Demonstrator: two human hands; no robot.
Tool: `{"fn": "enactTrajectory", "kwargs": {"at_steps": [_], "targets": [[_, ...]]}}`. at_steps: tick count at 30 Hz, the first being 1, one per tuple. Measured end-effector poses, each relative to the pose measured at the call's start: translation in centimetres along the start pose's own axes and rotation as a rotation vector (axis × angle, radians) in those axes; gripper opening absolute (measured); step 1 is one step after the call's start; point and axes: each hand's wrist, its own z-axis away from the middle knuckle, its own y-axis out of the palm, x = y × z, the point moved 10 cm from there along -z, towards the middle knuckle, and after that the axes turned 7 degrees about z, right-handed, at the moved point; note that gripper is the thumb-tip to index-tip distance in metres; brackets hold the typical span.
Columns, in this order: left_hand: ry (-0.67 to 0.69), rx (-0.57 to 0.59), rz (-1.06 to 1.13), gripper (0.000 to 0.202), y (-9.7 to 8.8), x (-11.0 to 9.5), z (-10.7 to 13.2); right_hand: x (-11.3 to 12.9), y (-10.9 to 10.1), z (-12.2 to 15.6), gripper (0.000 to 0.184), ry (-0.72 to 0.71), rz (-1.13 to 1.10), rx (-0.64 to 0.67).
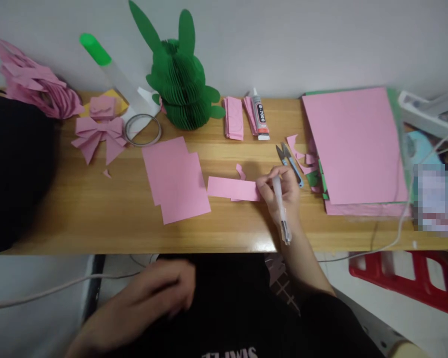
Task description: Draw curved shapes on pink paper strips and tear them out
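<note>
Green paper rabbit [186, 89] and pink bow [99, 130] look finished; the pink strip [231, 188] lies flat on the desk [108, 219], seemingly unworked, its end at the thumb of the right hand [289, 196], which grasps a pen [280, 204] (left hand [168, 286] blurred, grip impossible to tell)

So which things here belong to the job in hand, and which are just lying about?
Job in hand, it seems:
pen, held in the right hand
pink strip, at that hand's fingertips
perhaps small scissors, nearby

Probably just lying about:
green paper figure
pink bow
roll of tape
white cable
</note>
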Motion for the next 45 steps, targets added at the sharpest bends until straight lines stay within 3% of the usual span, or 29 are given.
{"fn": "enactTrajectory", "kwargs": {"at_steps": [1,4,5,6,7,9,11,13,20,32,37,45], "targets": [[0.054,-0.001,0.067,0.033,0.8,-0.5,-1.3,0.1,0.0,0.1,0.031,-0.006,0.006,-0.004],[0.339,-0.487,0.035,0.023,-1.6,-2.5,-4.4,0.3,0.0,0.3,0.028,-0.030,-0.002,-0.005],[0.463,-0.616,-0.035,0.019,-2.0,-3.5,-4.9,0.4,0.1,0.3,0.027,-0.030,-0.008,0.002],[0.539,-0.672,-0.133,0.013,-1.7,-4.2,-5.7,0.4,0.2,0.4,0.027,-0.028,-0.013,0.012],[0.538,-0.611,-0.212,0.010,-0.8,-4.3,-7.3,0.4,0.3,0.5,0.027,-0.023,-0.015,0.025],[0.577,-0.380,-0.321,0.010,1.7,-4.5,-9.8,0.2,0.4,0.6,0.027,-0.001,-0.024,0.039],[0.627,-0.195,-0.401,0.021,3.6,-4.5,-10.9,0.0,0.2,0.6,0.027,0.029,-0.044,0.028],[0.659,-0.132,-0.442,0.030,4.4,-4.2,-11.1,-0.4,0.0,0.6,0.028,0.055,-0.052,0.012],[0.552,-0.137,-0.435,0.046,3.4,-2.5,-11.5,-1.7,-0.6,0.4,0.025,0.060,-0.071,-0.073],[0.550,-0.150,-0.436,0.036,2.2,-1.8,-10.6,-0.9,-0.1,0.0,0.028,0.074,0.006,-0.006],[0.582,-0.138,-0.398,0.034,2.1,-2.0,-10.4,-1.1,-0.5,-0.2,0.033,0.059,-0.015,-0.047],[0.521,-0.212,-0.369,0.027,1.2,-1.3,-10.6,-2.6,0.8,-0.1,0.031,0.153,-0.156,0.079]]}}
